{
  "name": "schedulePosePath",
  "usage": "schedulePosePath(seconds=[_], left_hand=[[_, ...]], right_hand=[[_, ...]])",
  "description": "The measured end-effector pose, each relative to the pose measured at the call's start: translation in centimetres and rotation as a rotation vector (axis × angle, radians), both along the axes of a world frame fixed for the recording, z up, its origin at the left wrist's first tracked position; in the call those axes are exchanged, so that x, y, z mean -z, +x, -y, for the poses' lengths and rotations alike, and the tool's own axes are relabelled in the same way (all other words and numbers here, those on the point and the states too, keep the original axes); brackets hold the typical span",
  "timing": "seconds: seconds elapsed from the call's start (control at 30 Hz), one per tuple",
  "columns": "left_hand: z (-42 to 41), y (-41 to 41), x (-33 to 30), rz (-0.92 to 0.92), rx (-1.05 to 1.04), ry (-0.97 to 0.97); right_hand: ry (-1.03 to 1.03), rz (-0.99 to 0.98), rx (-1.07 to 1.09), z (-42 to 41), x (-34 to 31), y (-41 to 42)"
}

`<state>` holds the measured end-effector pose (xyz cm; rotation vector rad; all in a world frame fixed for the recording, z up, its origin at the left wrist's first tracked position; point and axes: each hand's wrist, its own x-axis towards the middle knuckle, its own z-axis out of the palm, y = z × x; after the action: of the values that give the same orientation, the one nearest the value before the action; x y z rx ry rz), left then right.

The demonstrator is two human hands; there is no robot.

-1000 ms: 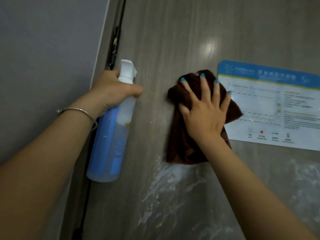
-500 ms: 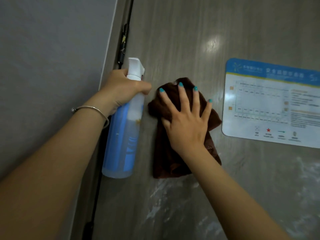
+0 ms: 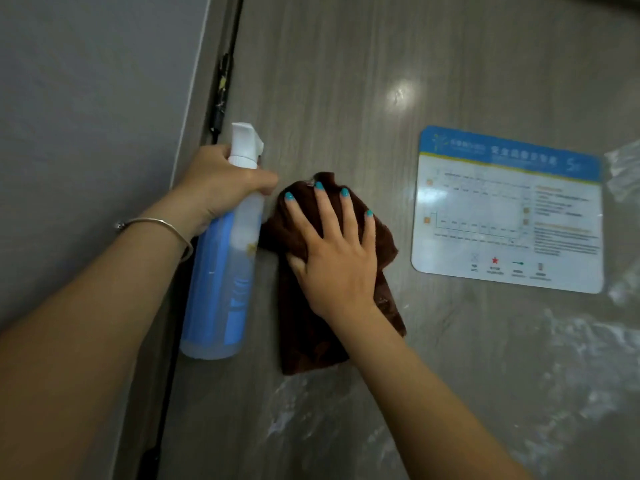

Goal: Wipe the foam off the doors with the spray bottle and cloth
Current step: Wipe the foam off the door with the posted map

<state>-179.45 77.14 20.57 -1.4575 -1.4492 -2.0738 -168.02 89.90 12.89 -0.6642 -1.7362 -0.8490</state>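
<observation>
While foam streaks (image 3: pixel 571 348) smear the grey wood-grain door (image 3: pixel 346 81) below a blue-and-white notice (image 3: pixel 507 209), the right hand (image 3: pixel 337 258) presses a brown cloth (image 3: pixel 304 327) flat, fingers spread; the left hand (image 3: pixel 221 181) grips the spray bottle (image 3: pixel 221 271) beside the wall (image 3: pixel 86 116).

A dark brown cloth (image 3: pixel 304 327) lies flat on the grey wood-grain door (image 3: pixel 346 81) under the right hand's spread fingers, just right of the blue-labelled clear spray bottle (image 3: pixel 225 265) hanging neck-up from the left hand, with white foam (image 3: pixel 571 344) smeared below both hands.
</observation>
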Motion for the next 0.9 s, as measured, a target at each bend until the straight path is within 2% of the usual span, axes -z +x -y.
schedulePosePath(seconds=[0.13,0.2,0.33,0.6,0.7,0.9], left_hand=[[0.0,0.1,0.0,-0.007,-0.018,-0.017],[0.0,0.2,0.0,-0.008,-0.035,-0.017],[0.1,0.2,-0.1,-0.003,-0.056,-0.032],[0.1,0.0,-0.2,-0.006,-0.034,-0.029],[0.0,-0.1,-0.1,-0.014,-0.034,-0.031],[0.1,0.3,-0.4,-0.049,-0.106,-0.061]], right_hand=[[-0.061,-0.157,0.124,-3.1,-0.4,6.0],[-0.074,-0.132,0.164,-3.9,-0.4,7.5],[-0.075,-0.160,0.093,-3.5,-1.7,6.2],[-0.098,-0.200,-0.004,-2.3,-14.4,4.0],[-0.122,-0.237,-0.005,-2.0,-15.3,2.8],[0.081,0.009,-0.070,-0.4,-10.5,0.4]])
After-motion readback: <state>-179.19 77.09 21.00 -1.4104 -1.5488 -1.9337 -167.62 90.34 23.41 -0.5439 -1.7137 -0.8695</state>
